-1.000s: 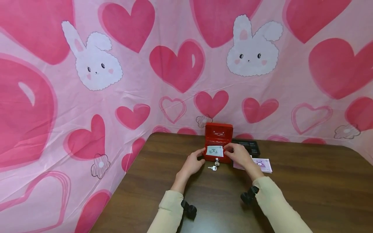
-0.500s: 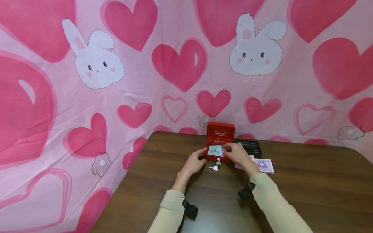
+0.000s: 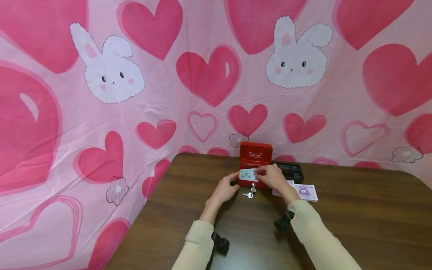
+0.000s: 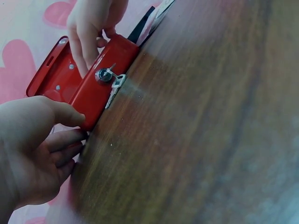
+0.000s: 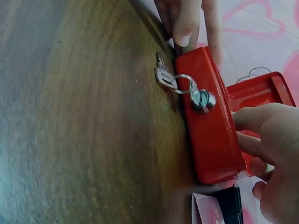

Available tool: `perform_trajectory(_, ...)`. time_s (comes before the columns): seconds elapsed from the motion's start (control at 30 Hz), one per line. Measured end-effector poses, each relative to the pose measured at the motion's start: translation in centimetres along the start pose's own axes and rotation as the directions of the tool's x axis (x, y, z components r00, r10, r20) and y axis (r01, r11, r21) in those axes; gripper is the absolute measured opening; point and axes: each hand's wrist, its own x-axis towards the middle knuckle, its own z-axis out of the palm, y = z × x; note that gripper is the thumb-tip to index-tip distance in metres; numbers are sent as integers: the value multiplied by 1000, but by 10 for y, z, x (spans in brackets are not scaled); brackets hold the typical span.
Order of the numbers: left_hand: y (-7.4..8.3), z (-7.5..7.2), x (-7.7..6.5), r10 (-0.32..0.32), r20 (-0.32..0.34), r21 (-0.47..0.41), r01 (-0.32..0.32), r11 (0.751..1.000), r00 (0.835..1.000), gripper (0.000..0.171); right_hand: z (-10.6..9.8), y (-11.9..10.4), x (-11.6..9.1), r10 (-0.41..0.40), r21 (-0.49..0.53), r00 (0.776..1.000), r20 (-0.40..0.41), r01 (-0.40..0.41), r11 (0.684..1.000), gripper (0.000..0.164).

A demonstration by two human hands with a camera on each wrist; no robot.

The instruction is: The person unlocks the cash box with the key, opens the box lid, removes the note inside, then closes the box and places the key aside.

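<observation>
A small red cash box point(image 3: 243, 183) stands near the back of the table with its lid point(image 3: 256, 153) raised. Play banknotes point(image 3: 245, 175), pale with a green creature printed on them, lie inside. My left hand point(image 3: 225, 189) holds the box's left front corner, thumb point(image 4: 70, 114) on the front face and fingers along the side. My right hand point(image 3: 273, 177) reaches over the right end and pinches the banknotes' right edge. The box walls hide its fingertips in both wrist views. A key sits in the front lock point(image 5: 203, 100), with a second key point(image 5: 165, 77) hanging from its ring.
Right behind the box lies a black compartment tray point(image 3: 291, 170). Purple play notes point(image 3: 307, 192) and a pinkish note point(image 3: 276, 192) lie on the wooden table point(image 3: 354, 210) right of the box. A pink heart-patterned cloth point(image 3: 202, 123) hangs behind the table.
My right hand has moved left over the box's right end, and the green banknotes have shifted left with it. My left hand stays at the box's left corner.
</observation>
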Motion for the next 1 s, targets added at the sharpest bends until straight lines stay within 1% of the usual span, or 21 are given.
perform_trajectory(0.2, 0, 0, 1, -7, 8, 3, 7, 1000, 1000, 52, 4, -3, 3, -62, 9, 998, -24, 62, 998, 27)
perform_trajectory(0.33, -2, 2, 1, -9, 13, 14, 9, 1000, 1000, 52, 8, -5, 5, -54, 28, 998, -26, 55, 998, 27)
perform_trajectory(0.5, -3, 2, 1, 3, 2, 15, -3, 1000, 1000, 52, 11, -7, 7, -44, 54, 998, -33, 46, 998, 28)
perform_trajectory(0.73, -3, 2, 2, 2, 5, 14, -2, 1000, 1000, 52, 12, -5, 7, -89, 67, 992, -87, 95, 993, 28)
perform_trajectory(0.9, -4, 2, 1, -3, 11, 8, 3, 1000, 1000, 53, 9, -8, 2, -87, 94, 988, -129, 99, 991, 29)
perform_trajectory(1.0, -4, 1, 1, -9, 10, 8, 9, 1000, 1000, 53, 5, -11, -4, -67, 124, 986, -156, 87, 988, 28)
